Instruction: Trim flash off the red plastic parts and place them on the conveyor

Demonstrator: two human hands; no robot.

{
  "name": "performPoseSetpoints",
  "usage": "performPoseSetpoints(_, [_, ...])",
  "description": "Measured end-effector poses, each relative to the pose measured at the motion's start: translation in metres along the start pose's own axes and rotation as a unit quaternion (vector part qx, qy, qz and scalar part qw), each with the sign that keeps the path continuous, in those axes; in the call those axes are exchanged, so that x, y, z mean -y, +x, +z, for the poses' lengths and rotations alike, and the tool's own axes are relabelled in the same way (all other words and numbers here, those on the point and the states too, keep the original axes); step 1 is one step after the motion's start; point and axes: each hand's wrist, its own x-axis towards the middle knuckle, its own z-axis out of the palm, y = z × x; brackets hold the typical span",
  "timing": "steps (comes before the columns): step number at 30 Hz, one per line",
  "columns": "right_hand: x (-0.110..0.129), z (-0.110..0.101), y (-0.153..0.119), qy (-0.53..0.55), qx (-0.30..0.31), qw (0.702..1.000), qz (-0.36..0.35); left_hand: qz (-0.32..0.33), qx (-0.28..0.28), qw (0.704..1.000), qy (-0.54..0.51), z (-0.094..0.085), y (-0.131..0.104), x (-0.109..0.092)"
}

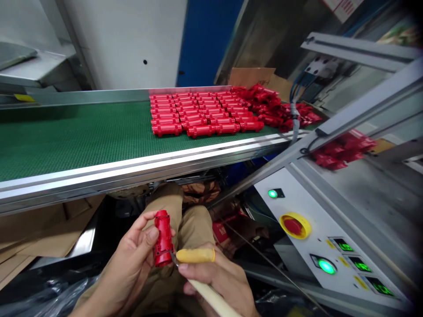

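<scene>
My left hand [137, 246] is closed around a red plastic cylindrical part [163, 240], held nearly upright over my lap. The thumb presses its side, and raised ribs and clips show on its surface. In my right hand [218, 277] is a trimming knife with a pale cream handle [211, 297]. A yellow finger cot [195, 255] covers the index finger, which lies along the tool. The small metal blade [174, 259] meets the lower edge of the red part; whether it cuts in cannot be made out.
A green conveyor belt [76, 136] with a metal rail crosses ahead, bearing rows of red parts [200, 112] and a loose heap [264, 101]. At right stands a control panel [284, 198] with an emergency stop button [294, 224] below a slanted metal frame. Cardboard [42, 229] lies at left.
</scene>
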Motion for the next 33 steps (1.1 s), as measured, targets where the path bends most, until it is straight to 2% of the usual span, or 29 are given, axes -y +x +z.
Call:
performPoseSetpoints(5, [0.006,-0.001,0.004,0.000,0.026,0.999,0.039,0.000,0.000,1.000,-0.004,0.001,0.000,0.002])
performPoseSetpoints(9, [0.017,-0.006,0.007,-0.003,0.112,0.990,0.085,-0.005,-0.006,1.000,-0.003,0.000,0.001,0.004])
performPoseSetpoints(11, [0.019,-0.009,0.004,0.013,0.088,0.991,0.100,-0.015,-0.006,1.000,0.003,-0.001,0.001,0.003])
performPoseSetpoints(14, [0.015,-0.012,0.000,0.082,-0.015,0.988,0.129,-0.028,0.003,1.000,0.009,-0.001,0.001,0.000])
performPoseSetpoints(16, [0.011,-0.012,0.000,0.125,-0.031,0.982,0.137,-0.028,0.006,1.000,0.009,-0.001,0.000,-0.002])
performPoseSetpoints(27, [0.006,-0.005,0.007,0.029,0.031,0.998,0.039,-0.020,0.004,1.000,0.011,-0.003,0.000,0.001])
performPoseSetpoints(33, [0.004,-0.007,0.003,0.013,0.048,0.996,0.070,-0.028,0.011,1.000,0.005,-0.003,0.000,0.002])
